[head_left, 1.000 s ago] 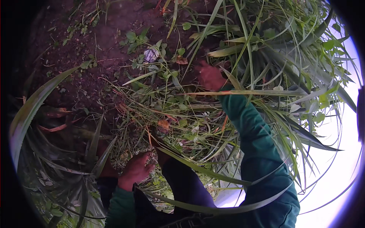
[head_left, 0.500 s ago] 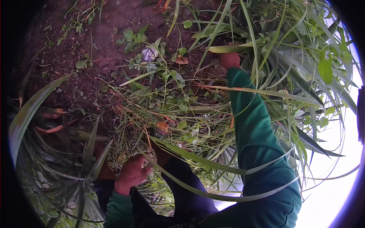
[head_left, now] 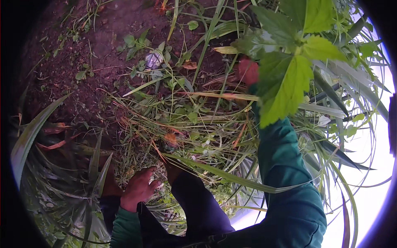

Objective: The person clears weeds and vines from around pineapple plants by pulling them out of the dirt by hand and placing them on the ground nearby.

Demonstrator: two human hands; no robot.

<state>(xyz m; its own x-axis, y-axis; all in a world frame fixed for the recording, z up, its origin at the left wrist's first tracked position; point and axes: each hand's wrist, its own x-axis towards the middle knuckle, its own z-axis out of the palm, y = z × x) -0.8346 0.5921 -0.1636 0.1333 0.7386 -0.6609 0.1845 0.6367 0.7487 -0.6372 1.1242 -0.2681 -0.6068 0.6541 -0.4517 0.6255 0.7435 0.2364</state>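
My left hand (head_left: pixel 139 189) hovers low in front of my legs, fingers stretched out and thumb apart, with nothing in it. Beneath it lie cut-looking grass and small weeds. Far to the right my right arm, in a green sleeve (head_left: pixel 285 153), reaches into the growth. My right hand (head_left: pixel 247 71) is down near the soil and looks closed. What it grips is hidden among the blades. A bright green leafy weed (head_left: pixel 295 68) hangs across the wrist and forearm, close to the camera.
Spiny-edged long-leaved plants (head_left: pixel 35 132) stand at the left, with more long blades (head_left: pixel 331 87) at the right. Dark bare soil (head_left: pixel 111 29) spreads at the upper left. A crumpled shiny scrap (head_left: pixel 154 60) lies there. A long leaf (head_left: pixel 235 177) arches over my knee.
The leafy weed has swung into view over my right forearm. My left hand has opened from a curled shape. One long blade across my right arm has moved away.
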